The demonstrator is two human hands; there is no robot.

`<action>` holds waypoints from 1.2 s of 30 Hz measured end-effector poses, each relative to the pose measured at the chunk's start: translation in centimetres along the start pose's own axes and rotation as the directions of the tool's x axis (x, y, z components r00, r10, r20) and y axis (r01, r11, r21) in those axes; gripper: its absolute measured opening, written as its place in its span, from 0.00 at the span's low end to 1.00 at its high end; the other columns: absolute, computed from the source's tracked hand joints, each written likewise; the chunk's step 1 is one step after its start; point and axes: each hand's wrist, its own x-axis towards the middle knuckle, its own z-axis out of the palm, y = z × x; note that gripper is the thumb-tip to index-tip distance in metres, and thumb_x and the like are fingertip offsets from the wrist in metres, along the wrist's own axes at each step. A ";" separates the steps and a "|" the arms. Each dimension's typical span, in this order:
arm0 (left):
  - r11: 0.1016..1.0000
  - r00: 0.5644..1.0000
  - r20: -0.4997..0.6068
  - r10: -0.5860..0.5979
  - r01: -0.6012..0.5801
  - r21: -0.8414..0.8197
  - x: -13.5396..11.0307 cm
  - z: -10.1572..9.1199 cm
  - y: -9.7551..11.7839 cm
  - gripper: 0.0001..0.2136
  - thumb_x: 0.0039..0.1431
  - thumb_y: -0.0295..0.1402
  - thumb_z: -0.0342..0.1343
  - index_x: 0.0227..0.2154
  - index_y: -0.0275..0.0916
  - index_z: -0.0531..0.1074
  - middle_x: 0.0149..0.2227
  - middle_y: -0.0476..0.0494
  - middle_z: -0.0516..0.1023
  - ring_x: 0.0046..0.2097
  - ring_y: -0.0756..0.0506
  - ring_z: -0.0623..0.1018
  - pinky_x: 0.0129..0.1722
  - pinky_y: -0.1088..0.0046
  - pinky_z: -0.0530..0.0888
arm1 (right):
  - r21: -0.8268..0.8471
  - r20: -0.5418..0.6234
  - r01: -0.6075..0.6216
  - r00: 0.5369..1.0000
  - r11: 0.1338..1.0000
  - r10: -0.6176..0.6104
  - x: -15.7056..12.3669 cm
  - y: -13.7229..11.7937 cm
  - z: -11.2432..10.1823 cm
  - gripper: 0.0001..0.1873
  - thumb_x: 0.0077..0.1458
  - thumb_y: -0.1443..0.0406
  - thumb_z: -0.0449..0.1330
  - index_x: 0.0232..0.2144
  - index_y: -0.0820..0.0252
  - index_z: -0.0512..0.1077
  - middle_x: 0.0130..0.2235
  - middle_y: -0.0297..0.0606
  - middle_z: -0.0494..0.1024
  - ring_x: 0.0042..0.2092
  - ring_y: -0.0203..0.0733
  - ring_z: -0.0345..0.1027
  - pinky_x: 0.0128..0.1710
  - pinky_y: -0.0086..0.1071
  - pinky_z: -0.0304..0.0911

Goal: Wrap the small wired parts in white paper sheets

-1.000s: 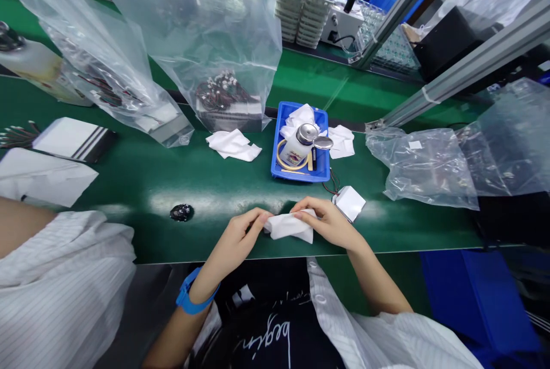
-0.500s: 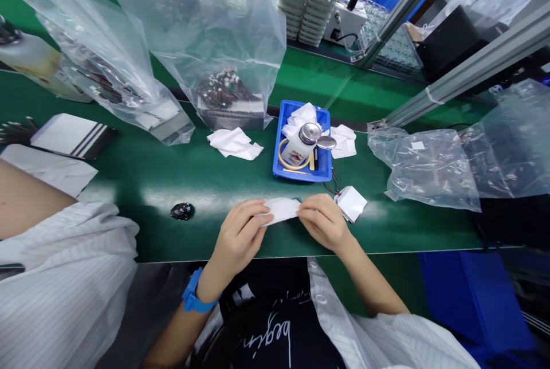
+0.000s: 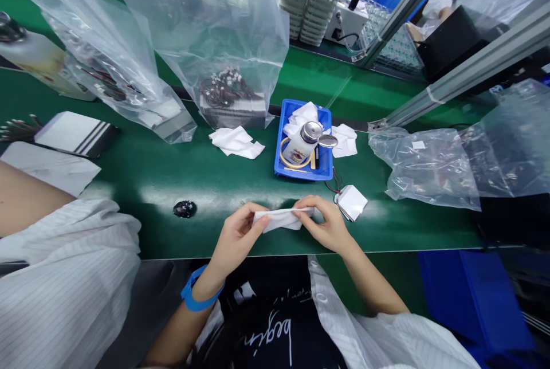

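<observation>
A folded white cloth wipe (image 3: 281, 219) stretches between my two hands, just above the green bench near its front edge. My left hand (image 3: 240, 234) pinches its left end between thumb and fingers. The right end is gripped by my right hand (image 3: 324, 223), with the thumb below and fingers on top. Close to my right hand lies a small stack of white flat pieces (image 3: 351, 203) with thin dark wires. Left of my left hand sits a small black lump with white specks (image 3: 184, 209). Behind the hands stands a blue tray (image 3: 281, 173) holding a white pump bottle (image 3: 296, 150).
Crumpled white wipes (image 3: 237, 142) lie left of the tray. A clear bag (image 3: 240, 42) of wired parts stands at the back, an empty-looking plastic bag (image 3: 429, 168) at right. A metal post (image 3: 468, 59) rises at right. At left is another person's arm (image 3: 34, 197).
Both hands have turned the wipe: its flat face was up, and now it is a creased strip with the thumbs in front. My right fingers have slid further over its end.
</observation>
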 end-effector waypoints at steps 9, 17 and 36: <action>0.967 0.963 0.125 -0.237 0.246 -0.061 0.4 -0.8 0.0 0.17 0.60 0.49 0.55 0.31 0.38 0.69 0.26 0.52 0.67 0.28 0.52 0.66 0.26 0.79 0.64 | 0.308 0.371 -0.400 0.886 0.863 0.278 0.2 -0.3 0.3 0.13 0.60 0.55 0.61 0.39 0.58 0.74 0.34 0.34 0.76 0.35 0.35 0.70 0.35 0.29 0.67; 0.986 0.983 0.084 -0.161 0.158 0.046 0.1 0.0 0.1 0.09 0.65 0.40 0.52 0.38 0.39 0.71 0.31 0.50 0.71 0.31 0.51 0.71 0.30 0.78 0.70 | 0.321 0.369 -0.260 0.920 0.911 0.132 0.4 -1.3 0.8 0.08 0.60 0.59 0.62 0.35 0.58 0.73 0.34 0.35 0.74 0.36 0.37 0.68 0.38 0.32 0.67; 0.990 0.982 0.126 -0.139 0.136 0.031 -0.5 0.8 0.1 0.15 0.65 0.43 0.53 0.34 0.36 0.76 0.32 0.47 0.78 0.34 0.48 0.75 0.37 0.76 0.70 | 0.250 0.151 -0.025 0.988 0.968 -0.014 1.5 -1.9 1.6 0.04 0.61 0.66 0.61 0.36 0.55 0.76 0.39 0.38 0.78 0.42 0.40 0.73 0.44 0.33 0.67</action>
